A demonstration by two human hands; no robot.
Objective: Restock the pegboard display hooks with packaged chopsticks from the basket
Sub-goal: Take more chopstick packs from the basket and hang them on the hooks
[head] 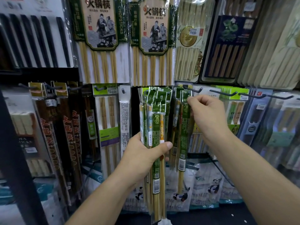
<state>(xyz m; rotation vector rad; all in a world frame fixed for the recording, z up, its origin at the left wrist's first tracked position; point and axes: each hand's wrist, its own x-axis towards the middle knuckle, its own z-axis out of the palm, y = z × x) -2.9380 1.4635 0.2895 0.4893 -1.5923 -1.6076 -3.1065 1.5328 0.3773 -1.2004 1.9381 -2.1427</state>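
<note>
My left hand (144,153) grips a bundle of several green-labelled chopstick packs (154,120), held upright in front of the display. My right hand (209,114) pinches the green top tab of one single chopstick pack (184,133), which hangs down at the dark metal hook (194,90). Whether the tab's hole is on the hook I cannot tell. More packs of the same kind (176,114) hang behind it. The basket is not in view.
Bare dark hooks (222,93) stick out to the right of my right hand. Large hot-pot chopstick packs (100,38) hang above. Dark red packs (65,127) hang at the left, panda-printed bags (209,184) below. A black shelf post (14,151) stands at the left edge.
</note>
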